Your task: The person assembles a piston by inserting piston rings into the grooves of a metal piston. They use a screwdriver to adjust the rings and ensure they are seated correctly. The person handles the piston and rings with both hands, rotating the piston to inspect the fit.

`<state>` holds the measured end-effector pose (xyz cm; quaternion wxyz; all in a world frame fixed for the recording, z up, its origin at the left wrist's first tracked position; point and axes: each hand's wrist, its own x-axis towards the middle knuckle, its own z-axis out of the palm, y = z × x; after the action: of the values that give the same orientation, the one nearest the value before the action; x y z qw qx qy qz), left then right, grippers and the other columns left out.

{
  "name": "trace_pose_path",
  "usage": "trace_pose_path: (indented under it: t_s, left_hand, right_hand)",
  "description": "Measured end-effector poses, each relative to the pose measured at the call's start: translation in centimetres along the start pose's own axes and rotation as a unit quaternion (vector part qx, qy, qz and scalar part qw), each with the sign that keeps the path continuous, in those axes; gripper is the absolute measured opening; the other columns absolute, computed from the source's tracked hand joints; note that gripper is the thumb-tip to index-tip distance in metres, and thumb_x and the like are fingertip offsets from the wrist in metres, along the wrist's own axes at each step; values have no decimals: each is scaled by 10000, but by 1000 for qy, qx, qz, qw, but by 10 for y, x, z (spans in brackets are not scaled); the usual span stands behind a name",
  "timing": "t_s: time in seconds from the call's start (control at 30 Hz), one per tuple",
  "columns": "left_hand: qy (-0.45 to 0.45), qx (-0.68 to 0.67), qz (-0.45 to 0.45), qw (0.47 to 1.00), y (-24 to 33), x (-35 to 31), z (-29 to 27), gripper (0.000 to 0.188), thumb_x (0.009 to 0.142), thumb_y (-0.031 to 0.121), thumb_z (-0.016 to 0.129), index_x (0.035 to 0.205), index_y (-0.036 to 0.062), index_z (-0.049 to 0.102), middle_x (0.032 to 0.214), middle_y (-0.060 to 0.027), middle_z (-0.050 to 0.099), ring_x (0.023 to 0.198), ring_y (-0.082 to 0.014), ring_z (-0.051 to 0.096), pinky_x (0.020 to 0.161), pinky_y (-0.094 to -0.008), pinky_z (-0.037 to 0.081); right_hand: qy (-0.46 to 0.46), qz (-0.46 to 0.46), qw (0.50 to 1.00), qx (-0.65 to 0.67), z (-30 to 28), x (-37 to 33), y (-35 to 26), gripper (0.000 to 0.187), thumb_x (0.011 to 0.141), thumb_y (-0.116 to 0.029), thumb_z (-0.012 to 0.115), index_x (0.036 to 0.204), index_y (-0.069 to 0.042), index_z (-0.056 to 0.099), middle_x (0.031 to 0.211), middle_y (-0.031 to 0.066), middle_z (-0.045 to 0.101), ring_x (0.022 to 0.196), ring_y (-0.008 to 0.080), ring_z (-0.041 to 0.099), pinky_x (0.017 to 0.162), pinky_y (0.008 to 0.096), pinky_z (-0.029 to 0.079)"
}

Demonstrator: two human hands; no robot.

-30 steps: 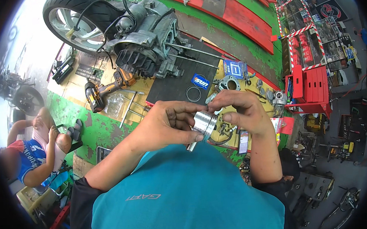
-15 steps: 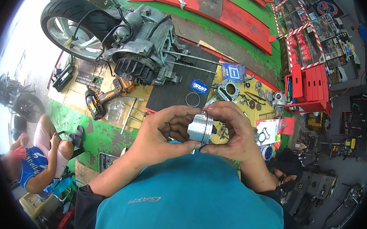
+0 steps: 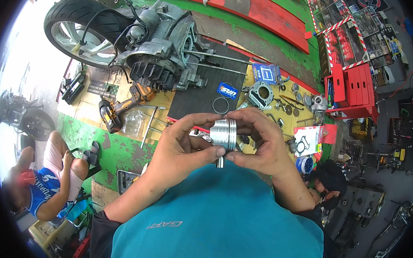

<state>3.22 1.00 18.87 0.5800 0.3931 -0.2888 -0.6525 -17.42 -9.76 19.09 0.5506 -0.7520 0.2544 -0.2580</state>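
A shiny silver piston [image 3: 223,136] is held up in front of my chest, between both hands. My left hand [image 3: 181,146] grips its left side, with the thumb low on the skirt and the index finger at the top. On the grooved right end, my right hand [image 3: 265,142] has its fingertips at the upper edge and its thumb at the lower edge. A short steel pin [image 3: 221,162] sticks out below the piston. Beyond my hands, thin piston rings [image 3: 220,105] lie on a dark mat beside a blue packet [image 3: 227,91]. A cylinder block [image 3: 261,95] sits to their right.
An engine [image 3: 165,51] with a wheel [image 3: 84,32] stands at the far left, its long studs pointing right. A cordless drill [image 3: 123,105] and a T-handle wrench [image 3: 151,127] lie nearer. One person [image 3: 50,184] sits at left, another [image 3: 328,181] at right. A red tool cabinet [image 3: 351,91] stands right.
The piston has turned slightly in my fingers, and more of the steel pin shows beneath it. Both hands keep their hold. The surroundings have shifted a little in the view.
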Motion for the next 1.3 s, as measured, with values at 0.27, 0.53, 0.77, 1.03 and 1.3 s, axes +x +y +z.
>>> trace_pose_path:
  t_s: [0.27, 0.53, 0.77, 1.03, 1.3]
  left_hand:
    - [5, -34, -31, 999, 0, -4, 2, 577, 893, -77, 749, 1417, -3, 518, 1332, -151, 603, 1058, -200, 713, 871, -344, 635]
    - [-43, -48, -44, 997, -8, -4, -6, 557, 935, -44, 726, 1433, 12, 483, 1327, -150, 636, 1144, -206, 681, 931, -358, 618]
    - [-34, -56, -63, 996, -21, 3, -10, 581, 930, 11, 748, 1444, -3, 475, 1292, -137, 637, 1145, -213, 678, 916, -375, 633]
    - [-9, -56, -175, 983, -53, 3, -32, 564, 917, 26, 762, 1419, -39, 515, 1219, -124, 671, 1099, -226, 700, 856, -389, 654]
    - [35, -67, -170, 983, -74, 1, -35, 592, 909, 7, 757, 1440, -29, 498, 1209, -128, 680, 1049, -231, 717, 831, -388, 661]
  right_hand:
    - [3, -14, 997, -73, 3, 0, -8, 712, 679, -72, 883, 1340, -21, 622, 1275, 141, 631, 1057, 262, 726, 901, 375, 625]
    - [-26, -113, 976, -182, -4, 4, -17, 701, 627, -88, 873, 1285, -31, 640, 1232, 145, 657, 1129, 320, 671, 929, 411, 576]
    - [-45, -147, 977, -150, -7, 2, 3, 709, 619, -84, 892, 1287, -66, 655, 1259, 142, 649, 1137, 320, 664, 943, 413, 561]
    - [-78, -150, 980, -107, 8, -10, 42, 716, 689, -89, 898, 1358, -116, 643, 1286, 129, 602, 1139, 324, 653, 928, 412, 580]
    - [-42, -126, 989, -71, -5, -8, 73, 641, 764, -205, 878, 1349, -95, 642, 1265, 130, 635, 1150, 328, 645, 955, 420, 546]
